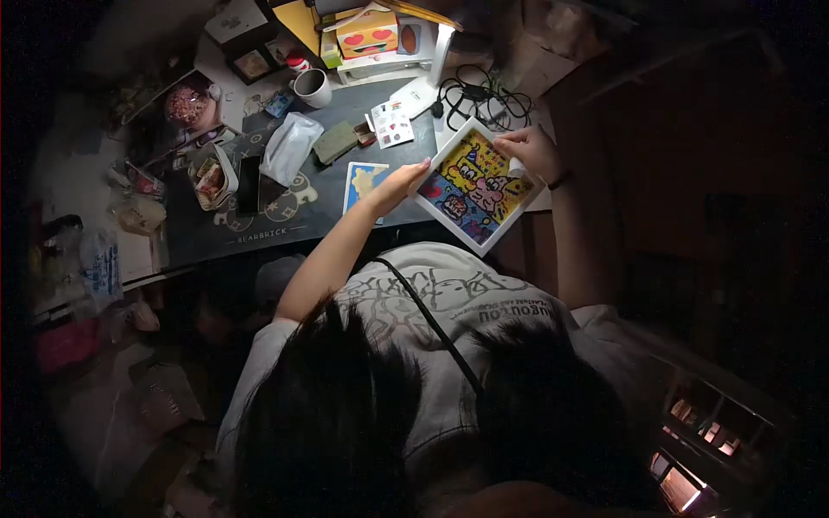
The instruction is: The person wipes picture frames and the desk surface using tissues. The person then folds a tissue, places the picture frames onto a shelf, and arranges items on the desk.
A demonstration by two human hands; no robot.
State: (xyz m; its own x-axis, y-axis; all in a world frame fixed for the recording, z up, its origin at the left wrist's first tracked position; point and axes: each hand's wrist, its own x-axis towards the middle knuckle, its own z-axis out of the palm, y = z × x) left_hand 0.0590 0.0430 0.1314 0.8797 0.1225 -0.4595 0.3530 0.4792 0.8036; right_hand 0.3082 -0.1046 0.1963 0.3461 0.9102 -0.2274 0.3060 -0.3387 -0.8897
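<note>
A white-framed picture (462, 186) with a bright cartoon of yellow and pink figures is held tilted in front of my chest. My left hand (401, 188) is closed on its left edge, thumb at the frame. Over the picture's upper right side is my right hand (534, 151), its fingers bent together around a small white object (516, 167) whose kind I cannot tell. Partly behind my left hand, a blue and cream picture card (363, 180) lies on the dark desk mat (324, 216).
A sticker sheet (393, 125), a green-grey block (335, 142), a white plastic packet (291, 148) and a phone (249, 185) lie on the mat. A mug (313, 88) stands behind them. Black cables (488, 97) coil at the back right, beside a white shelf (442, 53).
</note>
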